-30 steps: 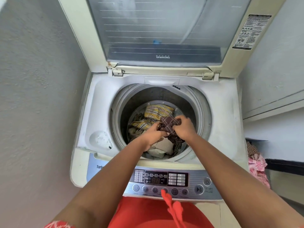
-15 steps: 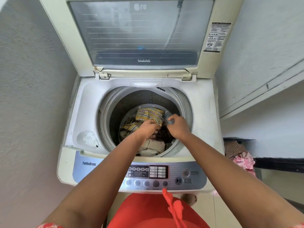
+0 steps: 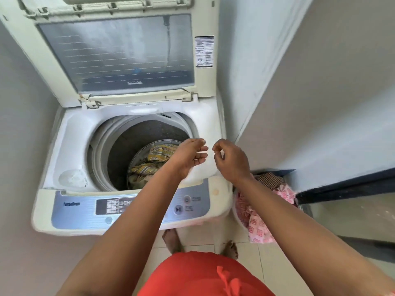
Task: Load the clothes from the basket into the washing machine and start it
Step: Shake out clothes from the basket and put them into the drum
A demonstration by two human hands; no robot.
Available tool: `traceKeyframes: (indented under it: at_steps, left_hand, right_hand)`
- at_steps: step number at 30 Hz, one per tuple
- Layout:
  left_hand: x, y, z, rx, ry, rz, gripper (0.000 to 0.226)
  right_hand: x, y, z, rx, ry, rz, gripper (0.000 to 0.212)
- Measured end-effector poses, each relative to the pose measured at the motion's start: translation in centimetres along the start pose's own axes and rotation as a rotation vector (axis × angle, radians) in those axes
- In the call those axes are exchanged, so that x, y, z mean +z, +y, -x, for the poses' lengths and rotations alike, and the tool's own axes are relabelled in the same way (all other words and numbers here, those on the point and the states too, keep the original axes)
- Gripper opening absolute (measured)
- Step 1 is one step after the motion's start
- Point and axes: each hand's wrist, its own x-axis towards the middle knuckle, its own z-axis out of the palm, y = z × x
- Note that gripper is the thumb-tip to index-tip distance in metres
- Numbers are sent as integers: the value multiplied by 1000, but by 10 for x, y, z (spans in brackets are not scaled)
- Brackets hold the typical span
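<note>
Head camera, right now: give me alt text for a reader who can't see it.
Both hands, the left hand and right hand, hover empty over the right rim of an open top-loading washing machine. Yellow plaid clothes lie in its drum. A basket with pink and checked clothes stands on the floor to the machine's right.
</note>
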Motion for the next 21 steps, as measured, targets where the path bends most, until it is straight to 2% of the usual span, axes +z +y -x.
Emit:
traceKeyframes:
  at_steps: [3,10,16,21]
  left_hand:
    - [40,-1,12,19,-69,-10,5]
    - [120,-25,20,9,-208,-76,13]
    - [183,-61,14,-78,-227,-165,21]
    - [213,-92,9,-154,-258,-322,17]
  right_hand:
    - [-30,30,17,17,60,26,5]
    - [-94,106,61,101,84,53,9]
    - [-139,168,101,256,76,67,10]
    - [-158,206,132,434,78,-10,10]
